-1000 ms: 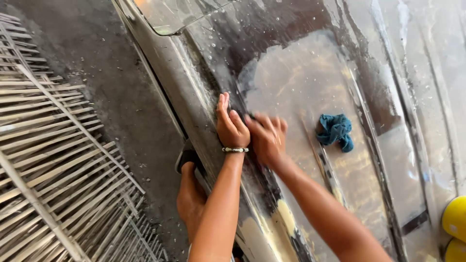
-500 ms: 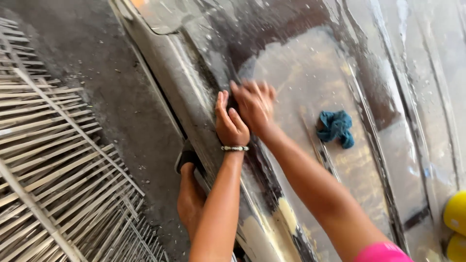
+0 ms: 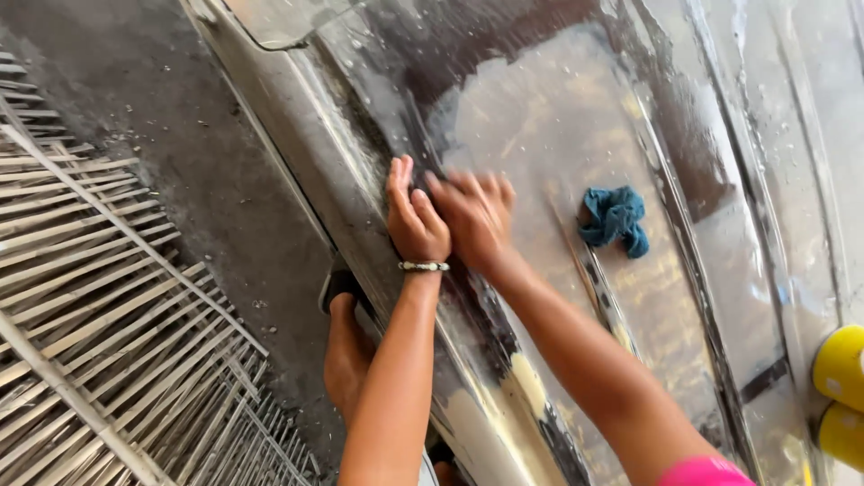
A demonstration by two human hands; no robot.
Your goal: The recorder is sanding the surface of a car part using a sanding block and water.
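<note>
Wet metal panel point(image 3: 558, 126): left hand point(image 3: 416, 220), right hand point(image 3: 477, 216) pressed flat, fingers spread, holding nothing.

My left grip point(image 3: 416, 220) and my right grip point(image 3: 475, 216) rest side by side, touching, on the car panel point(image 3: 576, 126), the left one over the panel's edge and the right one just further in. A rag point(image 3: 615, 219) lies on the panel to the right of my right grip, apart from it. Two round things point(image 3: 841, 391) sit at the far right edge, one below the other. The ground point(image 3: 180, 162) runs along the left of the panel. My foot point(image 3: 346, 346) stands on the ground just beside the panel's edge, under my left arm. A slatted rack point(image 3: 99, 315) lies on the ground further left.
</note>
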